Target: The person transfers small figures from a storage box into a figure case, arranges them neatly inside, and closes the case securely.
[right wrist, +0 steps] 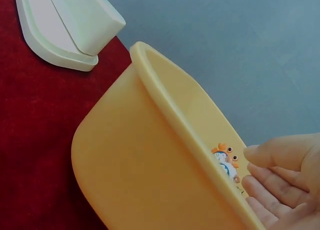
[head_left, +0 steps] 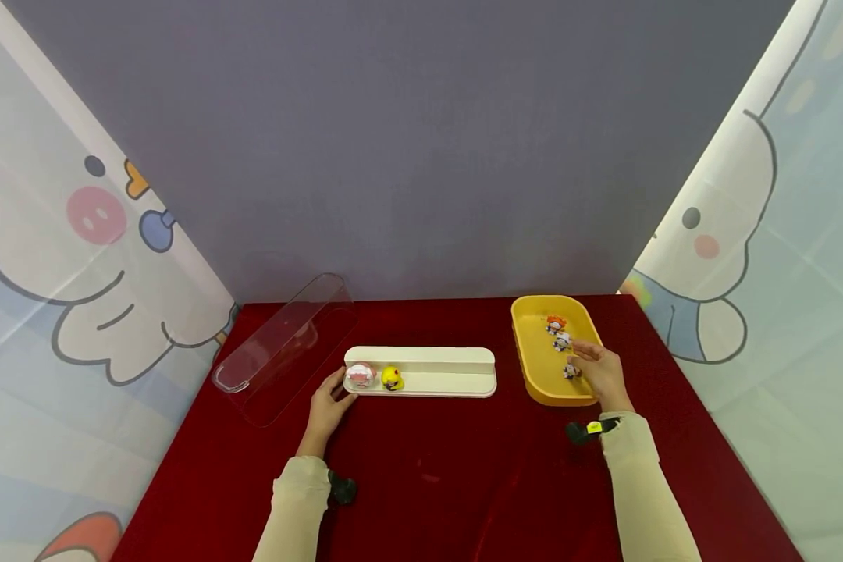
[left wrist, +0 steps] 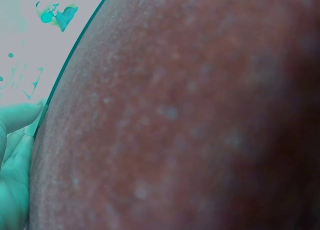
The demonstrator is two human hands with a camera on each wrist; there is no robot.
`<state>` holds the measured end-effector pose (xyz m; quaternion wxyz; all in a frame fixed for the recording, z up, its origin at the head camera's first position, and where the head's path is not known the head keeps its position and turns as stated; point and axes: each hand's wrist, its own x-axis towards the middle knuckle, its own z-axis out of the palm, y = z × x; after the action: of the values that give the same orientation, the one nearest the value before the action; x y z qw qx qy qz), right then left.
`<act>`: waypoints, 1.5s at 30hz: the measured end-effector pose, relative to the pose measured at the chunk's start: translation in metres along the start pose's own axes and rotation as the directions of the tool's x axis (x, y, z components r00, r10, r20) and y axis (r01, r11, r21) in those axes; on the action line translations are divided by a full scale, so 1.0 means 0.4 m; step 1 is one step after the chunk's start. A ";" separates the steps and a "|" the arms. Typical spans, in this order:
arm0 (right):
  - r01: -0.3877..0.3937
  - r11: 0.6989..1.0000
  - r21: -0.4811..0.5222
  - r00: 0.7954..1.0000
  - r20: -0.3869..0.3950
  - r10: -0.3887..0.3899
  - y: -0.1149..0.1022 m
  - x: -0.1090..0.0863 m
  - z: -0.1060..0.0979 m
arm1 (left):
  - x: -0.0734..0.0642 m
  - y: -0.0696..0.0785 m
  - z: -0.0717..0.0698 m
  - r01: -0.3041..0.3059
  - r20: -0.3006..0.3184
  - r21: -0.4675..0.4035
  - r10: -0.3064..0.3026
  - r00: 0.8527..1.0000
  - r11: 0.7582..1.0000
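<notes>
My left hand [head_left: 328, 410] touches the left end of a long white tray [head_left: 457, 380], thumb at the front corner and fingers along the end. In the left wrist view only part of the hand [left wrist: 16, 165] shows. Inside the tray sit a pink-and-white figurine [head_left: 361, 375] and a yellow figurine [head_left: 392, 378]. My right hand [head_left: 602, 375] reaches over the right side of a yellow basket [head_left: 537, 355], fingers apart. Near it lie an orange-topped figurine [head_left: 556, 325], a white figurine [head_left: 562, 341] and a brownish figurine [head_left: 571, 371]. No toy shows between the fingers [right wrist: 267, 197].
A clear plastic cover [head_left: 288, 336] stands at the left on the dark red cloth [head_left: 421, 468]. Behind the table rises a grey panel [head_left: 421, 156]. Cartoon-printed curtains [head_left: 35, 351] hang at both sides.
</notes>
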<state>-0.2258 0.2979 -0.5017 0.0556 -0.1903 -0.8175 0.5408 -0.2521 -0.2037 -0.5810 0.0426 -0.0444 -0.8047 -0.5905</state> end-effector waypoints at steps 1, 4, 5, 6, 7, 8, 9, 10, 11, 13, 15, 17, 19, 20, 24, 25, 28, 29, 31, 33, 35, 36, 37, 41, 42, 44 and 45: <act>-0.006 1.000 -0.004 1.000 0.003 0.006 0.000 0.001 0.000 | 0.000 0.000 0.000 -0.002 0.000 0.004 0.002 1.000 1.000; -0.023 0.999 -0.026 1.000 0.015 0.023 0.001 0.004 0.002 | -0.001 0.001 0.000 -0.001 0.000 0.012 0.001 1.000 1.000; -0.027 0.999 -0.038 0.999 0.019 0.028 0.001 0.005 0.003 | -0.001 0.001 0.000 -0.001 0.002 0.014 0.001 1.000 1.000; -0.030 0.998 -0.046 0.999 0.024 0.031 0.002 0.006 0.003 | -0.001 0.001 0.000 -0.001 0.002 0.013 0.001 1.000 1.000; -0.033 0.998 -0.053 0.999 0.028 0.035 0.002 0.007 0.004 | -0.002 0.001 0.000 0.000 0.003 0.012 0.000 1.000 1.000; -0.034 0.998 -0.058 0.999 0.033 0.036 0.003 0.007 0.004 | -0.002 0.002 0.000 0.000 0.002 0.009 0.000 1.000 1.000; -0.037 0.998 -0.057 0.998 0.039 0.040 0.004 0.007 0.004 | -0.003 0.002 0.000 -0.004 0.004 0.011 0.004 1.000 1.000; -0.037 0.998 -0.058 0.998 0.042 0.039 0.004 0.007 0.004 | -0.003 0.003 -0.001 -0.004 0.003 0.010 0.004 1.000 1.000; -0.036 0.998 -0.055 0.998 0.045 0.038 0.004 0.006 0.003 | -0.004 0.004 0.000 -0.005 0.003 0.009 0.005 1.000 1.000; -0.035 0.998 -0.046 0.998 0.054 0.037 0.003 0.004 0.003 | -0.004 0.007 -0.001 -0.005 0.002 0.013 0.005 1.000 1.000; -0.026 0.999 -0.046 0.998 0.061 0.029 0.002 0.002 0.004 | -0.005 0.010 -0.001 -0.006 0.001 0.014 0.006 1.000 1.000; -0.019 0.998 -0.052 0.997 0.067 0.022 0.000 0.000 0.006 | -0.005 0.012 -0.001 -0.007 0.002 0.015 0.007 1.000 1.000; -0.024 0.998 -0.063 0.997 0.071 0.029 -0.003 -0.001 0.008 | -0.005 0.012 -0.002 -0.006 0.001 0.015 0.006 1.000 1.000; -0.027 0.997 -0.070 0.997 0.073 0.032 -0.005 -0.002 0.010 | -0.006 0.011 -0.002 -0.006 0.002 0.015 0.006 1.000 1.000; -0.056 0.993 -0.107 0.995 0.079 0.065 -0.004 -0.001 0.012 | -0.006 0.007 -0.002 0.003 0.001 0.011 -0.003 1.000 1.000; -0.062 0.991 -0.115 0.994 0.081 0.072 -0.003 0.000 0.012 | -0.005 0.007 -0.002 0.006 0.001 0.009 -0.006 1.000 1.000; -0.085 0.986 -0.140 0.992 0.084 0.098 0.000 0.004 0.013 | -0.005 0.005 -0.002 0.015 0.004 0.007 -0.015 1.000 1.000; -0.096 0.985 -0.143 0.991 0.084 0.109 0.000 0.006 0.014 | -0.005 0.005 -0.002 0.017 0.005 0.009 -0.017 1.000 1.000; -0.102 0.983 -0.152 0.990 0.084 0.115 0.001 0.008 0.014 | -0.006 0.008 -0.003 0.016 0.009 0.012 -0.016 1.000 1.000; -0.098 0.982 -0.159 0.990 0.085 0.112 -0.001 0.008 0.014 | -0.011 0.027 -0.005 0.028 0.017 0.005 -0.028 0.999 1.000; -0.084 0.983 -0.165 0.992 0.082 0.099 -0.002 0.005 0.013 | -0.020 0.055 -0.006 0.024 0.023 0.011 -0.025 0.999 1.000; -0.073 0.983 -0.171 0.993 0.080 0.088 -0.004 0.004 0.012 | -0.023 0.067 -0.008 0.024 0.026 0.008 -0.024 0.999 1.000; -0.061 0.982 -0.181 0.994 0.074 0.075 -0.005 0.003 0.012 | -0.022 0.068 -0.008 0.026 0.028 0.000 -0.026 0.999 1.000; -0.021 0.978 -0.207 0.998 0.057 0.033 -0.008 -0.001 0.012 | -0.013 0.037 -0.005 0.016 0.020 0.019 -0.017 1.000 1.000; -0.012 0.978 -0.210 0.998 0.056 0.025 -0.008 -0.003 0.013 | -0.009 0.024 -0.005 0.019 0.017 0.014 -0.019 1.000 1.000; -0.008 0.979 -0.203 0.998 0.056 0.020 -0.008 -0.003 0.014 | -0.007 0.010 -0.004 0.016 0.009 0.017 -0.016 1.000 1.000; -0.009 0.981 -0.192 0.998 0.056 0.020 -0.007 -0.004 0.015 | -0.006 0.009 -0.004 0.015 0.007 0.009 -0.015 1.000 1.000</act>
<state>-0.2269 0.2912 -0.5014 0.0097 -0.1849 -0.8657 0.4650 -0.2492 -0.2043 -0.5773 0.0356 -0.0403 -0.8079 -0.5868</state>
